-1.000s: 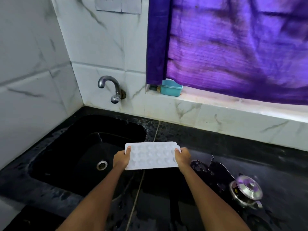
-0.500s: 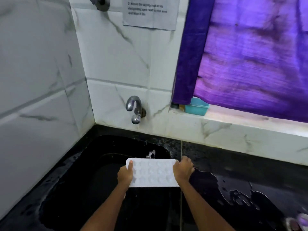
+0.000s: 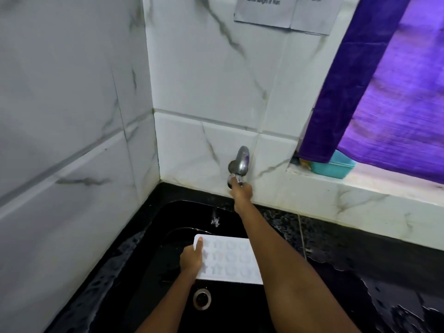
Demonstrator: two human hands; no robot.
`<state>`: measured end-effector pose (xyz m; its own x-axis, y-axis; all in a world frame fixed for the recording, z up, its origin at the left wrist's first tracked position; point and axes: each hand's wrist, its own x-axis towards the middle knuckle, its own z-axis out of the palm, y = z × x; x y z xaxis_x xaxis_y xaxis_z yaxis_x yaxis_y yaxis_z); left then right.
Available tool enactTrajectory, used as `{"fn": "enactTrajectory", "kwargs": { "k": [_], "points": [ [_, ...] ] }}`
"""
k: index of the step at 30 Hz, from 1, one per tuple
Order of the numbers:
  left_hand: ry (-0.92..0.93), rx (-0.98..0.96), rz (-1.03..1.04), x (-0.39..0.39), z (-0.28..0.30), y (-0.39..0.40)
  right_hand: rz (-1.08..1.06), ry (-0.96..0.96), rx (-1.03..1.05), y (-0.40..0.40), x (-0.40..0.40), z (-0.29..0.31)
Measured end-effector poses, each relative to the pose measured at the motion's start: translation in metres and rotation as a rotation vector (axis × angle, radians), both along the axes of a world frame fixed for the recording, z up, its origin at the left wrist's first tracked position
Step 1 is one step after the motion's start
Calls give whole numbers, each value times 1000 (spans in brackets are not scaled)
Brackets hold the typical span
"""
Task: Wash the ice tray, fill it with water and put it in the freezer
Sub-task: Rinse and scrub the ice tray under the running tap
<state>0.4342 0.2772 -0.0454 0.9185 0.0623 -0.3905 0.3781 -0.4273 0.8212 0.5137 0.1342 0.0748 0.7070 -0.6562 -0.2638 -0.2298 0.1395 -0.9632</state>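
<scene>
Ice tray (image 3: 228, 259): held level over the black sink (image 3: 153, 236), above the drain (image 3: 202, 298);
Left hand (image 3: 191, 259): grips the tray's left edge;
Right hand (image 3: 242, 192): fingers closed on the tap (image 3: 241, 162), well apart from the tray

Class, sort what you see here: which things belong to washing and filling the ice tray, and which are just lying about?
Belong to the job:
ice tray, held by the left hand
tap, reached by the right hand
sink

Just lying about:
teal tub on the sill
purple curtain
paper notice

one ice tray (image 3: 230, 259), one tap (image 3: 241, 162), two hands, one drain (image 3: 202, 298).
</scene>
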Motion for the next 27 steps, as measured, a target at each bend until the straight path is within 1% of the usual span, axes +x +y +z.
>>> {"fn": "enactTrajectory", "kwargs": {
  "k": [2,9,18,27],
  "points": [
    [3,-1,2,6,-3,3,-33,-3,20,-3,9,-2],
    [32,-26,-11,15,-6,2,-126,11,-77,-1,14,-5],
    [37,-40,-11,13,-2,3,-87,35,-233,1,10,-2],
    [17,-59,-19,10,1,5,-59,76,-246,-4,10,-5]
  ]
}}
